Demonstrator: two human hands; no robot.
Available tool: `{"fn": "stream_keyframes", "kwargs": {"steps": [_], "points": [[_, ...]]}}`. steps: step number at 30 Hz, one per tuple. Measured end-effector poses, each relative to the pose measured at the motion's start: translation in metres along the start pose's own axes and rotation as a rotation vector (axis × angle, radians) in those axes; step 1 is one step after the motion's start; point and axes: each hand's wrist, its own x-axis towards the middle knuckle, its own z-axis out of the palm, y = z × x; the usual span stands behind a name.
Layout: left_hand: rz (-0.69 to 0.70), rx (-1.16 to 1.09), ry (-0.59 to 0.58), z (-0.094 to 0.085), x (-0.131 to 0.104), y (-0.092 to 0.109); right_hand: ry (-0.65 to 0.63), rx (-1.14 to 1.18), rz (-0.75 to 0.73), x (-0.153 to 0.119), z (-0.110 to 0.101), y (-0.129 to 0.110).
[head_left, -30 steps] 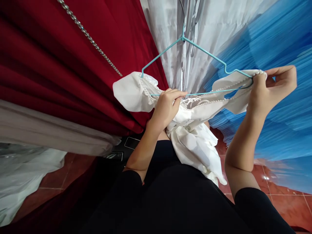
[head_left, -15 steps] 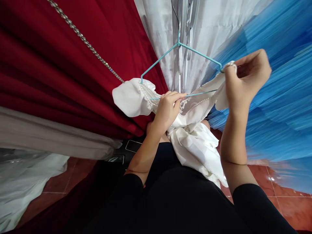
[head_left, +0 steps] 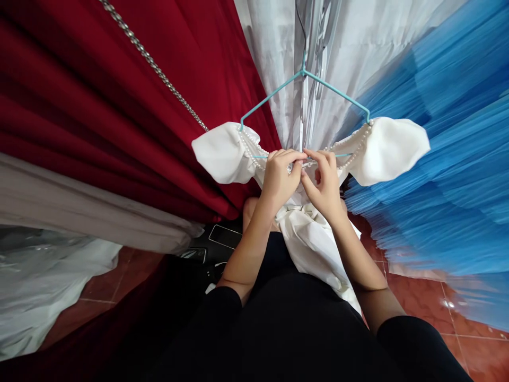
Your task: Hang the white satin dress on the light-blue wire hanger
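A white dress (head_left: 296,233) with puffed sleeves and pearl-bead trim at its neckline hangs on a light-blue wire clothes hanger (head_left: 270,95). Each sleeve sits out beyond an end of the hanger. My left hand (head_left: 278,178) is closed in a pinch at the hanger's lower bar, in the middle of the neckline. Right beside it, fingertips almost meeting, my right hand (head_left: 324,183) has its thumb and fingers curled in at the same bar and neckline. What lies between its fingertips is hidden. The lower dress droops in folds over my lap.
Red fabric (head_left: 186,90) hangs at left, with a beaded chain (head_left: 159,69) across it. Blue tulle (head_left: 437,175) hangs close on the right. White cloth (head_left: 262,58) and metal poles stand behind the hanger. A phone (head_left: 223,236) lies on a black surface by my left arm.
My right hand has let go of the right shoulder and come in to the middle beside my left hand. The right sleeve now spreads out freely. My left hand stays at the lower bar.
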Motion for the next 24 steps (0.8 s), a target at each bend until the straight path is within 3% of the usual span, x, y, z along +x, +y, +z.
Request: {"fn": "stream_keyframes", "kwargs": {"steps": [2,4,8,10,13,16,21,24], "points": [[0.023,-0.061,-0.019,-0.002,-0.001,0.001,0.035,0.007,-0.028,-0.004,-0.001,0.0],[0.05,-0.084,0.057,-0.007,-0.002,0.0,0.066,0.008,-0.056,-0.004,-0.004,-0.003],[0.026,0.052,0.468,-0.021,-0.006,-0.013,0.116,0.002,-0.073,0.001,-0.005,-0.005],[0.004,0.13,0.61,-0.028,-0.007,-0.029,0.12,0.01,-0.075,0.004,-0.005,-0.002],[-0.023,0.153,0.654,-0.04,-0.002,-0.056,0.107,0.021,-0.076,0.005,-0.006,0.004],[-0.058,0.038,0.664,-0.057,0.007,-0.082,0.116,0.006,-0.082,0.006,-0.009,0.008],[-0.103,-0.082,0.871,-0.096,0.012,-0.123,0.124,0.0,-0.101,0.01,-0.014,0.009],[-0.201,-0.095,0.982,-0.101,-0.006,-0.132,0.146,0.029,-0.11,0.012,-0.009,0.006]]}}
